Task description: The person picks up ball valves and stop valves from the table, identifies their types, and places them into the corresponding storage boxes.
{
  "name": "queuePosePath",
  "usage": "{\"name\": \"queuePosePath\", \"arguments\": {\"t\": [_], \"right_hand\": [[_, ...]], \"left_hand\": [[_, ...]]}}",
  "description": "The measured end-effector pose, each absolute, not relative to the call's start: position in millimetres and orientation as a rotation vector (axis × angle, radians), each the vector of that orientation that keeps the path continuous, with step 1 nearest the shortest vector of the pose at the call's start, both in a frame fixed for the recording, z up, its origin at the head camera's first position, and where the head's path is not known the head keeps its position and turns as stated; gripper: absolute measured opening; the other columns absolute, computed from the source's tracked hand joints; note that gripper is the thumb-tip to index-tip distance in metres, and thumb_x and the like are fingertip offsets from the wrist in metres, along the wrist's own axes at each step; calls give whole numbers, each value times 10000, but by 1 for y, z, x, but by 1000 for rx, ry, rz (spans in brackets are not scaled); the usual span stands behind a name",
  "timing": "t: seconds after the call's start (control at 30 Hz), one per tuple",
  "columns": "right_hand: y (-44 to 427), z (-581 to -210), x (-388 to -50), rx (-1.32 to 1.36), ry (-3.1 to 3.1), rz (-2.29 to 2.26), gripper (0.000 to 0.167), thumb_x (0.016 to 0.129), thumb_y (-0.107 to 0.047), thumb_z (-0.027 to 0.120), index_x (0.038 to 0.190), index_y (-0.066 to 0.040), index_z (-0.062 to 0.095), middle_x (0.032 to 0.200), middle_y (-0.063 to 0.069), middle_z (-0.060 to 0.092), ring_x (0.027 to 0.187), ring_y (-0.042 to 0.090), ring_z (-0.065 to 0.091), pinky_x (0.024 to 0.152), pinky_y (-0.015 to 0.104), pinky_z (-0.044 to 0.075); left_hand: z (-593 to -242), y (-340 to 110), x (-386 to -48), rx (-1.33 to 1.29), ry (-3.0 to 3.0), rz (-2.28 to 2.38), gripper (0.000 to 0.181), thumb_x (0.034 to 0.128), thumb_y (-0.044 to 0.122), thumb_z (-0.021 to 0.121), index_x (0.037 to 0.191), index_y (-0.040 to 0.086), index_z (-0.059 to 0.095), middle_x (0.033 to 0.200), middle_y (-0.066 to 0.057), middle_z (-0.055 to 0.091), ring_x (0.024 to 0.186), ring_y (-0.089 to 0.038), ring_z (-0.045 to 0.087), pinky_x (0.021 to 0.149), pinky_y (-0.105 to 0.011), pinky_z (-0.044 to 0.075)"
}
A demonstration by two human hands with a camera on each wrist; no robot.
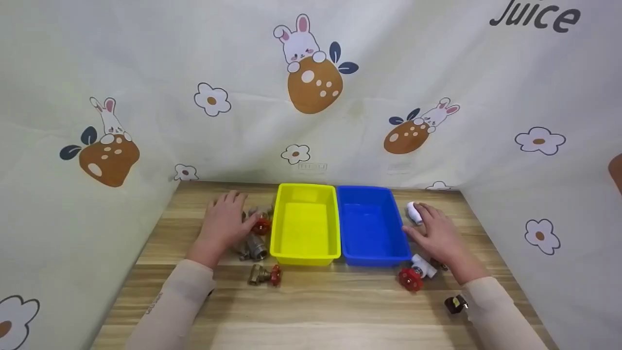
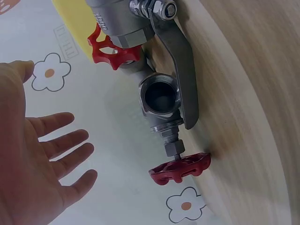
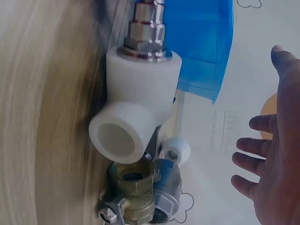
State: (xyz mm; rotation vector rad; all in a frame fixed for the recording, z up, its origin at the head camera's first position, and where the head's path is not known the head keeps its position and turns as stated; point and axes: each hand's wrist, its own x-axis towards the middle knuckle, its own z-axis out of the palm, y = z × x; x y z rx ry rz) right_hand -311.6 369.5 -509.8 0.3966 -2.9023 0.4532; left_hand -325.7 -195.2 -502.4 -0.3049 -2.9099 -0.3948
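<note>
Both unclenched, our left hand and right hand hold nothing; we have a white fitting just ahead-left of the right.

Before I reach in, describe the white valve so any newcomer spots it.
Find the blue tray. At its near right corner lies the white valve. Its red handwheel sets it apart from the white fitting by the right hand.

Left hand and right hand apart, fingers loosely straight.
In the head view, the left forearm slants up from lower left, the right forearm from lower right, both sleeved, backs of hands upward; each wrist view shows separated fingers.
</note>
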Motion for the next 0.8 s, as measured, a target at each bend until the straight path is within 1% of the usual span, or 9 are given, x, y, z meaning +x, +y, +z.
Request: {"name": "queuePosePath", "arguments": {"t": [0.1,0.33,0.5,0.7,0.8], "right_hand": [[364,-512,-307,419,-2916,462,885,1089,-605,613,1696,-4,381,1699,292,411,1559,538,375,1242,769,281],[352,-523,-299,488,-2924,436,972,1061,-643,628,1692,46,359,1732,289,372,1592,522,347,1254,736,302],[343,-525,-291,486,-2954,411,1033,1041,-705,609,1701,43,339,1748,273,354,1596,524,338,1247,734,319],[335,-529,-287,489,-3006,423,1126,1022,-756,585,1732,41,228,1801,252,237,1628,537,249,1276,735,250],[333,-532,-287,496,-3012,434,1159,1010,-769,596,1741,35,194,1816,240,195,1641,516,235,1279,729,250]], "left_hand": [[-504,-195,-325,-303,-2911,-409,805,1080,605,595,1589,-15,523,1644,-296,477,1521,-519,427,1244,-774,274],[-506,-193,-323,-309,-2912,-462,771,1089,584,605,1579,-8,535,1630,-285,497,1521,-501,432,1233,-777,284],[-506,-193,-322,-319,-2910,-445,751,1089,575,606,1561,-7,552,1615,-287,510,1505,-500,450,1223,-769,309],[-507,-192,-322,-319,-2927,-444,761,1096,584,592,1582,1,535,1643,-293,481,1518,-509,433,1227,-770,300],[-508,-191,-322,-322,-2930,-447,767,1101,587,581,1593,1,523,1655,-300,463,1525,-515,423,1222,-776,304]]}}
